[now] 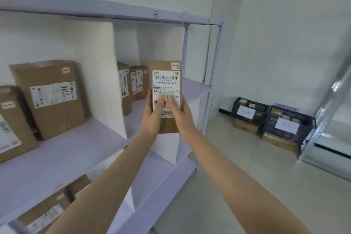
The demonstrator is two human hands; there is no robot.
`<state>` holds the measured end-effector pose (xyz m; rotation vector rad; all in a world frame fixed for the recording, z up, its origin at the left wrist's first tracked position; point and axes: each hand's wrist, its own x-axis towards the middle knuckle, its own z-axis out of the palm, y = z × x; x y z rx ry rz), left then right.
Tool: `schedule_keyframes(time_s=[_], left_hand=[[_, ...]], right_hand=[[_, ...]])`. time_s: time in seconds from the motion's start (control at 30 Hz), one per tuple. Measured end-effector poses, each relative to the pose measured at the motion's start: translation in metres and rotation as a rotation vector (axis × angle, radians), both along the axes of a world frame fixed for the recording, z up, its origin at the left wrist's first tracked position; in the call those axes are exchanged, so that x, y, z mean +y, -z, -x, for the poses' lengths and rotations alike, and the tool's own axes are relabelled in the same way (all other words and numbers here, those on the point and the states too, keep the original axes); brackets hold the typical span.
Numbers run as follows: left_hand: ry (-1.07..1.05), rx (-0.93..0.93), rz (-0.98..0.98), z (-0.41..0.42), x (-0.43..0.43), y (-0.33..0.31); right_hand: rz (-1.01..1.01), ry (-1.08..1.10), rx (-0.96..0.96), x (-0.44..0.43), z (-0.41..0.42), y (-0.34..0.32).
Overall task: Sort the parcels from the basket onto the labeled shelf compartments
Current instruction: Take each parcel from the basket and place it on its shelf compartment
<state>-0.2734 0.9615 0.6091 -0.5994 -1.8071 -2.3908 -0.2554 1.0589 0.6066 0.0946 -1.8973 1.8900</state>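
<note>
Clasping 1 upright parcel (166,81) by its side edges: left hand (153,114), right hand (180,115); open shelf (193,89) room behind.

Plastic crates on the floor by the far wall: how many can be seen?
2. A black crate on the left, a blue crate right of it, each with a white paper label, on cardboard boxes. The metal rack may hide more.

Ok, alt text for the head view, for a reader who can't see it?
The left hand and right hand hold a small brown parcel upright, label facing the camera, before the right compartment of a lilac shelf. More cardboard boxes stand in the compartments; two labelled crates sit on the floor at right.
</note>
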Motion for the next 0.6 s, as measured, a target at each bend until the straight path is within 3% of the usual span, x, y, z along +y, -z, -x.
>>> schedule_keyframes(time_s=[0.33, 0.6], left_hand=[[0.148, 0.037, 0.009, 0.081, 0.115, 0.010], [0.111, 0.085, 0.117, 0.146, 0.217, 0.008]], right_hand=[[0.009, 0.174, -0.030, 0.110, 0.067, 0.014], [0.009, 0.107, -0.011, 0.218, 0.125, 0.010]])
